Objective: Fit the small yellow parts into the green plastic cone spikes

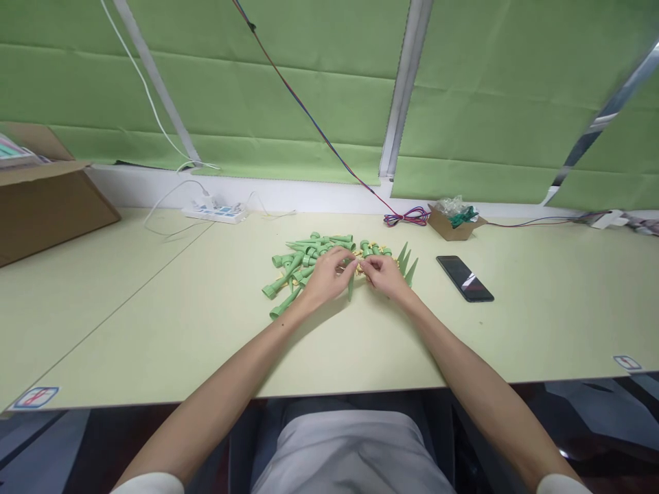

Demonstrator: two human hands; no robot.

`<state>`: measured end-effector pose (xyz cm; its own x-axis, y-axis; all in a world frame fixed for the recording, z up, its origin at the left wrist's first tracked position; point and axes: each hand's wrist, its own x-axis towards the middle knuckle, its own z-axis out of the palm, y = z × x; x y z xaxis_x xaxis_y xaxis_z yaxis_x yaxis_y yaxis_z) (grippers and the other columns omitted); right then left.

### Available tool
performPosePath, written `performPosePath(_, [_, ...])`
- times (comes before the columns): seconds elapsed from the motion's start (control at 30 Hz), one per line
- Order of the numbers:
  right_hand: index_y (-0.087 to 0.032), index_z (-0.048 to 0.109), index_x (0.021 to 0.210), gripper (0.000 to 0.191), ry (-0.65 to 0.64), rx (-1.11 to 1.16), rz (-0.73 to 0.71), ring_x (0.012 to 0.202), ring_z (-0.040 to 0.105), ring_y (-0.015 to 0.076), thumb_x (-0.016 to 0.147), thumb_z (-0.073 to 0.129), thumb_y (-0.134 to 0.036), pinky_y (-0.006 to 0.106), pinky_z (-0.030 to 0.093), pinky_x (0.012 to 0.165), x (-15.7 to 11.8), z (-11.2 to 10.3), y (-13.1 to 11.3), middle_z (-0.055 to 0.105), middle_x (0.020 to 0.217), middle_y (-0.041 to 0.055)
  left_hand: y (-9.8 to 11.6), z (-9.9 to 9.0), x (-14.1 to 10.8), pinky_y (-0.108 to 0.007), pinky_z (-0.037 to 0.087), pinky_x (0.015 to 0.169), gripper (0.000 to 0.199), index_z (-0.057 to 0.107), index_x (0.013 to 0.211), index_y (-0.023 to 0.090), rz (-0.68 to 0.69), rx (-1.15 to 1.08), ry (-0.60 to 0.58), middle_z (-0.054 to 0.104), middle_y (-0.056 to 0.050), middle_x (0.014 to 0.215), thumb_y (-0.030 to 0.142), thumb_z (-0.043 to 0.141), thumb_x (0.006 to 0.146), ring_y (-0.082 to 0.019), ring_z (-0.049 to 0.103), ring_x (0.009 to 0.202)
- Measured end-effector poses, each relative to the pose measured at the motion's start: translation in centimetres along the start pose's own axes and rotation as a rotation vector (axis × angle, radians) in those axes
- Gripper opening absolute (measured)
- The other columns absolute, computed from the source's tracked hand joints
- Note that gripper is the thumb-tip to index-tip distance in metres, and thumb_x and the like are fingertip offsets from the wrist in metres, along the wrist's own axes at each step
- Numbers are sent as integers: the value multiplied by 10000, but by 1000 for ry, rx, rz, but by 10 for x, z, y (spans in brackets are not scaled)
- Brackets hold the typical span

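While the left hand (329,276) pinches one green spike (351,288) point-down over the table (329,357), and the right hand (385,273) has its fingertips together, any load too small to tell, a light, steady grip should serve best. Around lie overlapped green pieces (307,261), uncountable; three spikes (411,273); one smartphone (465,278); farther, one power strip (221,213).

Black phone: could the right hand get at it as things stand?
Probably yes. The phone lies uncovered to the right of the right hand, with bare tabletop between it and the nearest green spikes. The hand's fingers look busy beside the left hand, so they may need freeing first.
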<state>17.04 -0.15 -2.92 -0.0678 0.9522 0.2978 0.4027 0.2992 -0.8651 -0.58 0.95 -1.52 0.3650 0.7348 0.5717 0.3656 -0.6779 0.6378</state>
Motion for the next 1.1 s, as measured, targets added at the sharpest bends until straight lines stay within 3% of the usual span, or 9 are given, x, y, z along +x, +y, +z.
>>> performPosePath(0.23, [-221,555,631,415,30,45,-11,495,442,169,880,571,-553,293,328,519,2,0,3,473,457,-13,4,0,-1,-307,604,764,207,728,959,181,45,-47,13,690,-103,1101,348,608,943,-207,671,1020])
performPosePath(0.43, [-224,507,592,460,72,45,-26,488,419,148,872,584,-580,287,327,503,2,0,1,471,471,-12,6,-2,3,-298,579,771,252,700,1022,179,-46,-92,129,708,-96,1106,392,574,975,-180,691,918])
performPosePath(0.57, [-219,539,629,444,133,66,-41,485,420,145,865,594,-591,293,334,502,1,-1,1,478,489,-13,5,-4,6,-270,512,635,297,653,839,179,-193,-109,243,685,-47,807,448,603,953,-152,629,686])
performPosePath(0.67, [-214,565,666,436,161,86,-67,487,421,142,868,600,-598,295,351,511,0,-1,-1,477,499,-18,3,-6,8,-259,420,499,475,578,649,181,-460,-359,163,542,-5,550,543,578,957,-119,502,481])
performPosePath(0.8, [-207,584,686,434,175,120,-96,481,417,132,872,612,-599,291,351,503,-2,-1,-3,477,516,-24,5,-6,9,-243,349,416,586,618,602,152,-743,-663,-41,565,-43,564,603,539,968,-101,481,443])
performPosePath(0.93, [-206,592,690,445,175,165,-115,471,415,126,858,635,-616,288,350,488,-2,0,-6,484,526,-24,12,-5,8,-231,330,392,614,664,621,125,-833,-753,-167,628,-81,650,607,524,975,-93,501,454])
performPosePath(1.1, [-213,567,681,489,168,236,-102,437,400,116,844,635,-669,284,345,459,-3,-1,-9,478,518,-29,12,-3,7,-228,344,395,599,702,654,112,-824,-793,-210,667,-101,702,570,515,992,-91,504,467])
